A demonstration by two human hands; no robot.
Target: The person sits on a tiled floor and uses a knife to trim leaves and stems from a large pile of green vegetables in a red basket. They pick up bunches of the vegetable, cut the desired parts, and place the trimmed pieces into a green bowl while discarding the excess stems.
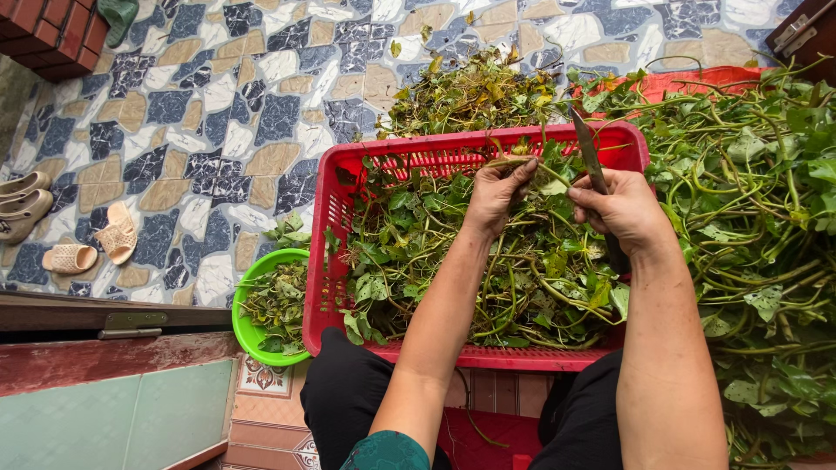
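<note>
Around the work: floor, footwear and a small bowl

A patterned stone floor (218,104) of grey, tan and white pieces fills the upper left. Two pairs of sandals (91,244) lie at its left edge, the greyish pair (22,204) above the tan one. A green bowl (248,331) holds picked leaves. A red brick corner (52,35) stands top left, a wooden door sill (113,318) below.

1 head-worn camera looks steeply down from close above the lap, facing 12 o'clock across a red crate (331,226) toward the tiled floor (218,113).
</note>
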